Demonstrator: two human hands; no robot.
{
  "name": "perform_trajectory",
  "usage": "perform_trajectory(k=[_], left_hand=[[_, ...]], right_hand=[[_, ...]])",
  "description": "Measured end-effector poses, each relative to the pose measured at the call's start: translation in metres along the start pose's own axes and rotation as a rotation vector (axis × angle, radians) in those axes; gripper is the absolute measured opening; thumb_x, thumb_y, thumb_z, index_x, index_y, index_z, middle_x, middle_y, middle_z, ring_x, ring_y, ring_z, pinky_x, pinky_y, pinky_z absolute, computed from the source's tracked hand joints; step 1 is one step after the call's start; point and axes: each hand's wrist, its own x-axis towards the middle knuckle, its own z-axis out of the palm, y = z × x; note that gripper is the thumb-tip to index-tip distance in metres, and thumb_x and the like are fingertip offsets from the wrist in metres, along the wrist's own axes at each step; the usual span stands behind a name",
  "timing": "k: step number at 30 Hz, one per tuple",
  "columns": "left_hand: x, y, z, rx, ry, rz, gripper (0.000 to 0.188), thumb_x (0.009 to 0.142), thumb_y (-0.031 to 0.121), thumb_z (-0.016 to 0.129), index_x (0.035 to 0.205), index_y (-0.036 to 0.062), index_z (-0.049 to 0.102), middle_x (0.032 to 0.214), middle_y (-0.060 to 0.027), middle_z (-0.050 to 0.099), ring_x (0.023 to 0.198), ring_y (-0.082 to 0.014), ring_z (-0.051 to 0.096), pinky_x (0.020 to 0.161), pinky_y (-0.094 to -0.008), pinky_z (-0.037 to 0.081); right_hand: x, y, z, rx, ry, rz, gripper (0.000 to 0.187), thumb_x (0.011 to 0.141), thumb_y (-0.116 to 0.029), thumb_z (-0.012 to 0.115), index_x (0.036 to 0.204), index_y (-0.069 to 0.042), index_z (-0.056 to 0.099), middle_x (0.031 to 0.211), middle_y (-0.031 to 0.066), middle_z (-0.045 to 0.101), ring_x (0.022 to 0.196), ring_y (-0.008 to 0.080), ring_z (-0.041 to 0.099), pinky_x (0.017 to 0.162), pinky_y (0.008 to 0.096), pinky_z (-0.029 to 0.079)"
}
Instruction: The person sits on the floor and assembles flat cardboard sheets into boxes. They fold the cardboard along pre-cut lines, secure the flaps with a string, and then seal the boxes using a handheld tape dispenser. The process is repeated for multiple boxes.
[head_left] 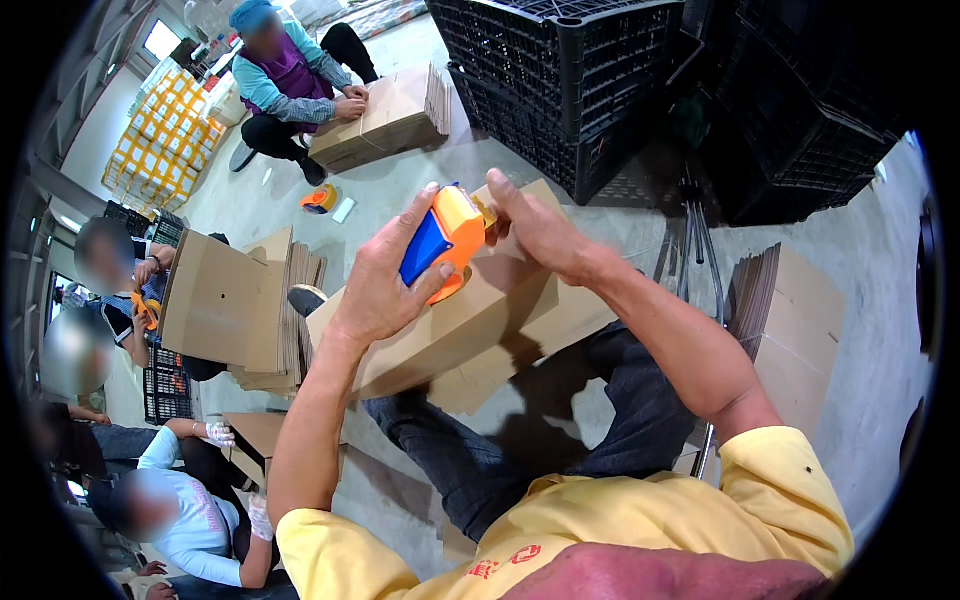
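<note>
An orange and blue tape dispenser [452,240] is in my left hand [385,275], whose fingers and thumb wrap around its body. My right hand [540,228] is at the dispenser's far right side, fingers curled in at a bit of yellowish-brown packing tape [484,212] and thumb raised. Exactly how the fingertips meet the tape is partly hidden. Both hands are above a long cardboard box [400,362] lying in front of my legs, with a flap of it toward the right.
Black plastic crates [570,80] stand ahead and to the right. Folded cardboard stacks lie at the right [790,330] and left [285,300]. A co-worker [290,85] squats over bundled cardboard [380,115]; others work at left. Another tape dispenser [319,199] lies on the floor.
</note>
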Motion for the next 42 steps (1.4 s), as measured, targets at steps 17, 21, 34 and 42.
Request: perform_trajectory(k=[17,21,34,42], left_hand=[[-0.006,-0.023,0.005,-0.066,0.108,0.062,0.08,0.093,0.031,0.075,0.162,0.0089,0.04,0.11,-0.0276,0.067,0.098,-0.0449,0.068,0.09,-0.0471,0.055],[-0.005,-0.024,0.004,-0.033,0.146,0.075,0.081,0.093,0.033,0.075,0.163,0.0096,0.039,0.108,-0.0267,0.067,0.095,-0.0441,0.068,0.088,-0.0475,0.055],[0.025,0.019,-0.007,0.332,-0.155,-0.092,0.074,0.091,0.027,0.077,0.159,0.0223,0.049,0.095,-0.0212,0.063,0.086,-0.0417,0.065,0.081,-0.0475,0.053],[0.055,0.033,-0.016,0.547,-0.421,-0.173,0.068,0.094,0.032,0.072,0.158,0.0227,0.051,0.087,-0.0201,0.059,0.08,-0.0391,0.061,0.076,-0.0472,0.05]], right_hand=[[0.021,0.004,0.017,0.216,-0.021,-0.146,0.042,0.115,-0.039,0.043,0.099,-0.01,0.069,0.084,-0.0032,0.057,0.078,0.0074,0.044,0.074,0.0278,0.038],[0.033,0.003,0.015,0.187,-0.016,-0.155,0.041,0.116,-0.035,0.043,0.1,-0.008,0.07,0.085,-0.0026,0.059,0.077,0.0068,0.045,0.073,0.0272,0.041],[0.036,0.028,-0.038,-0.141,0.11,-0.187,0.04,0.111,-0.026,0.051,0.09,0.0,0.071,0.078,-0.004,0.059,0.075,0.0053,0.05,0.069,0.028,0.046],[0.055,0.074,-0.145,-0.124,0.195,-0.02,0.039,0.111,-0.031,0.051,0.09,-0.003,0.068,0.083,-0.0041,0.057,0.079,0.0055,0.046,0.074,0.0265,0.043]])
